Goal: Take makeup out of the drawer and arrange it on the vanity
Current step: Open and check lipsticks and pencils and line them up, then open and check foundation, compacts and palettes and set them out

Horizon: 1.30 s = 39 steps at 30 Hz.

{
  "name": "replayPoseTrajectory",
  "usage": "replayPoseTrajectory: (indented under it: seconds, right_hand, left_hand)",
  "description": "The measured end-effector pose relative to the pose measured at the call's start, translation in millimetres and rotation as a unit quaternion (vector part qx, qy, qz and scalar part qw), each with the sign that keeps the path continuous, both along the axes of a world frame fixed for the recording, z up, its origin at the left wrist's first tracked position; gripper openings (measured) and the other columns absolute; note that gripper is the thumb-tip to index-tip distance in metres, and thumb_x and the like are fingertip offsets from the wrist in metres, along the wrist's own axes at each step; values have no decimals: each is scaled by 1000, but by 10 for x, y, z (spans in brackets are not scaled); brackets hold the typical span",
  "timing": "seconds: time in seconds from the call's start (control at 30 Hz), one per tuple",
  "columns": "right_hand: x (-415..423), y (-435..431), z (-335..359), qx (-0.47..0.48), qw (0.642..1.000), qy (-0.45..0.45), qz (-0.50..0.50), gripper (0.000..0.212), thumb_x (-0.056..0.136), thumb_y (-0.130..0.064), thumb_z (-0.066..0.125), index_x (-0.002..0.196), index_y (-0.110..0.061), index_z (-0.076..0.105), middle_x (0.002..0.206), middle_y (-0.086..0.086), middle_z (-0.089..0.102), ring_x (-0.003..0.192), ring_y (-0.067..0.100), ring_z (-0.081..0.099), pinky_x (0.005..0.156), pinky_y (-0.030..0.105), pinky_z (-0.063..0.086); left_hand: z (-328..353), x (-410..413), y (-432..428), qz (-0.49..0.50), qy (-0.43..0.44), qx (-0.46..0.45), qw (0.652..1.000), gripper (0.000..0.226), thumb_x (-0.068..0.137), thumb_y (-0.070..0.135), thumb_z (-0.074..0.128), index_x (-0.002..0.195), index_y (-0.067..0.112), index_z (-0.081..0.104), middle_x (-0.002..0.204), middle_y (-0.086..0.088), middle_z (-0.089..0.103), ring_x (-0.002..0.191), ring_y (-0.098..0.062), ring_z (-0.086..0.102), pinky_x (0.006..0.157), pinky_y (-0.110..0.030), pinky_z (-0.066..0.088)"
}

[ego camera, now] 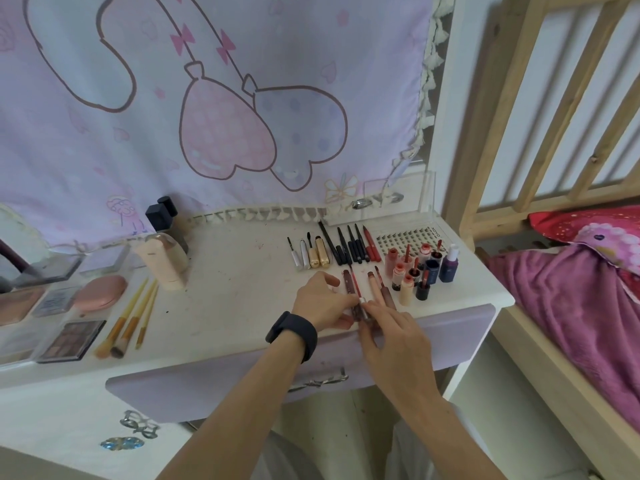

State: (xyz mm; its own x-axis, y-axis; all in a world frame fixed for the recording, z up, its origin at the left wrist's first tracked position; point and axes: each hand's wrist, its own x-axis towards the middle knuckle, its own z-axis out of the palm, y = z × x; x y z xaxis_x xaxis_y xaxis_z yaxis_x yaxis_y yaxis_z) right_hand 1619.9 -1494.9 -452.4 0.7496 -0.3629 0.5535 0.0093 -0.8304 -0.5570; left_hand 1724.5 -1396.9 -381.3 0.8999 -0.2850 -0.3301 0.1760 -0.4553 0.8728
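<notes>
Nearest me, at the lower left of the frame, two small ornaments (133, 433) lay on a white surface, one silver, one blue. Above them the lilac drawer front (207, 386) was pushed in under the vanity (225, 278).

At the vanity's front edge, right of centre, both hands met over one dark lip gloss tube (361, 313). The left hand (322, 301), with a black watch (292, 336) on its wrist, had its fingers curled and pinched the tube from the left. The right hand (391, 327) pinched it at the silver collar with thumb and forefinger, its other fingers stretched loosely forward, touching the tabletop.

Just behind the fingertips lay three more gloss sticks (375, 285), side by side. Over at the lower left were three yellow-handled brushes (130, 317), one eyeshadow palette (72, 339) and one pink compact (100, 292).

Farther back ran a row of pencils and mascaras (332, 252): roughly four pale or gold, four black, one red. To its right stood a cluster of small bottles (412, 275), too crowded to count, in front of one lash tray (405, 239). One cream bottle (162, 263) lay on its side to the left of centre.

At the back right a clear box (427, 197) held something small and silvery; I couldn't tell what.
</notes>
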Motion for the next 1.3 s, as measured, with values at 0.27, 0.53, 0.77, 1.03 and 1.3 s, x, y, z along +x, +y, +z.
replayPoseTrajectory:
  seconds: [0.27,0.53,0.77,1.03,1.3]
  right_hand:
    - [-19,-10,10,4,1000,10,8,38,80,-13,83,117,-10,73,112,3,75,97,20,71,89,25,48]
    - [-99,-37,113,1,1000,16,1,32,80,-13,83,112,-12,76,111,4,75,93,20,73,88,29,53]
    - [-131,197,458,-51,997,31,44,29,79,-14,83,108,-18,76,107,-1,76,99,23,71,90,33,51]
    - [423,847,446,-141,968,73,195,30,90,-22,71,120,-21,71,119,-7,70,111,18,59,92,26,47]
    - [888,1266,257,-198,931,154,266,53,98,-50,29,136,-28,59,145,-7,54,135,17,44,106,35,41]
  left_hand:
    - [38,-31,28,-14,5,1,1000,40,86,20,76,117,16,50,103,-8,64,62,-16,71,56,-24,58]
    - [133,-65,303,-42,-63,46,996,28,91,24,68,116,20,57,98,0,67,70,-16,71,63,-27,60]
    - [97,-122,1042,5,-219,110,969,25,93,31,62,117,29,56,95,16,63,81,-9,64,78,-30,54]
    - [-52,-69,2029,130,-294,250,913,30,96,28,53,126,29,54,126,4,53,116,-16,52,89,-40,52]
    - [-122,-24,2592,161,-303,395,852,37,95,31,50,131,26,54,140,1,47,128,-21,43,102,-36,41]
